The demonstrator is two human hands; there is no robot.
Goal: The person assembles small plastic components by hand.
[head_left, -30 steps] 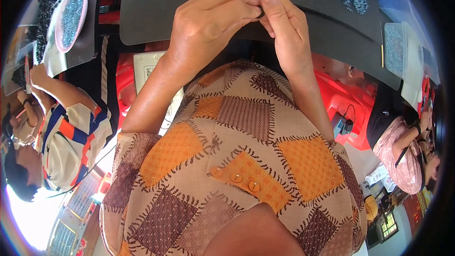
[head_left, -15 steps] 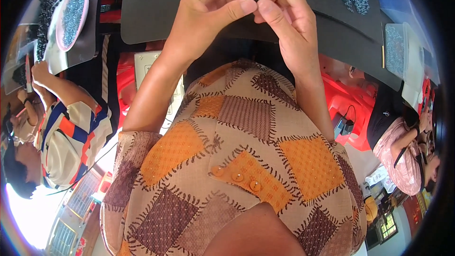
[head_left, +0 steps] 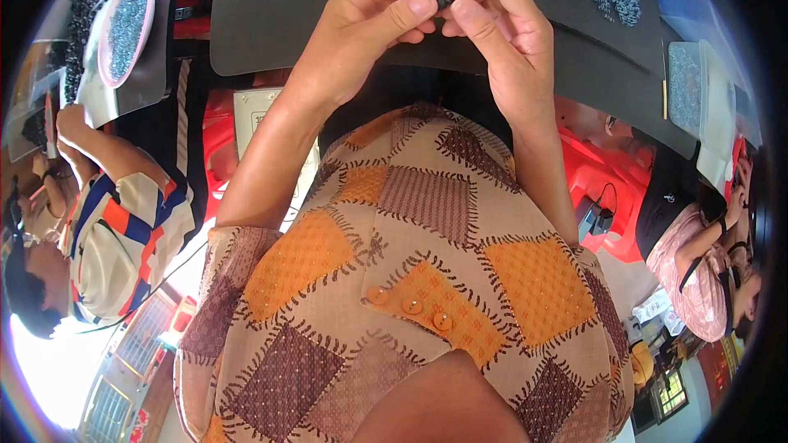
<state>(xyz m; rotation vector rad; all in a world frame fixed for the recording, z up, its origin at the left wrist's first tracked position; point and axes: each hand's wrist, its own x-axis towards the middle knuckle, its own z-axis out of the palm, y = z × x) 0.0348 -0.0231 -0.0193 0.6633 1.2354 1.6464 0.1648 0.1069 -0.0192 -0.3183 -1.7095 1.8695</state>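
Bright daylight scene, strong fisheye distortion, sharp centre.

Illumination is even and bright across the patchwork garment (head_left: 410, 279) and both forearms; the lower-left corner is overexposed to white glare, with a thin colour fringe along the lens rim; a black vignette closes every corner; straight edges of the dark work mat (head_left: 271, 8) bow toward the rim; shadows are soft and lie under the left hand (head_left: 369, 20) and right hand (head_left: 501, 25); focus holds at centre; people at the left and right margins appear stretched and slightly soft.
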